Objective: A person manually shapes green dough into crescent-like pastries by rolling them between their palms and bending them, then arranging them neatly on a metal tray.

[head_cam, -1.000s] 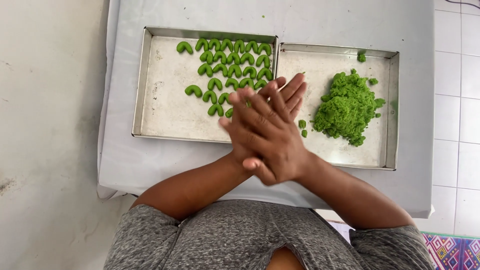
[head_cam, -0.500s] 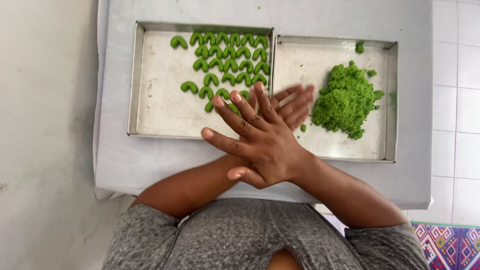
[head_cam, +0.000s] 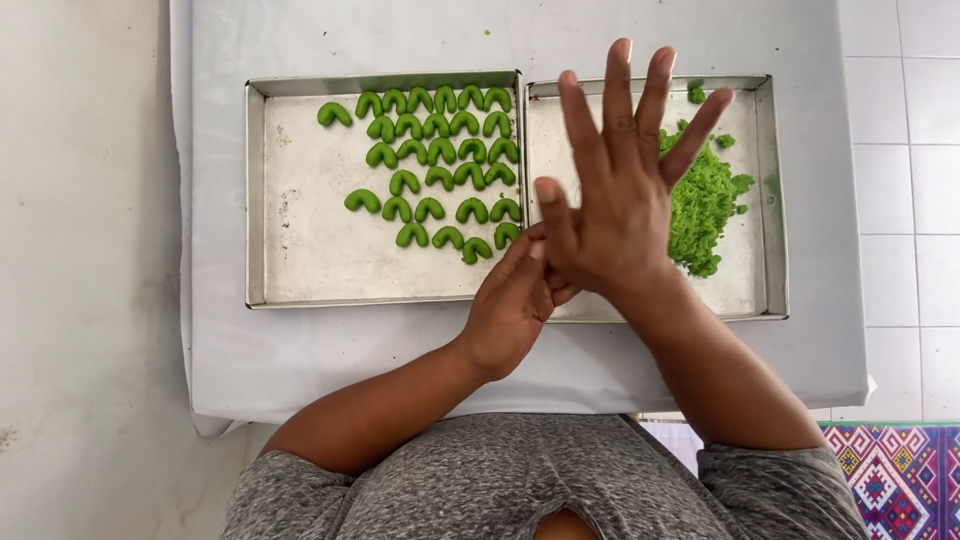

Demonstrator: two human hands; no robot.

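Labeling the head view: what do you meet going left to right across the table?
Grey floor → left tray with curved green pieces → left hand → right hand, fingers spread → green dough pile in right tray → white tiles.

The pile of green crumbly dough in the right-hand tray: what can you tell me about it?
The pile of green crumbly dough is bright green, loose and grainy, heaped unevenly. It lies toward the right of the right-hand shallow metal tray, with a few stray crumbs near the tray's top edge. The person's right hand, fingers spread, covers its left part in this view; whether it touches the dough cannot be told.
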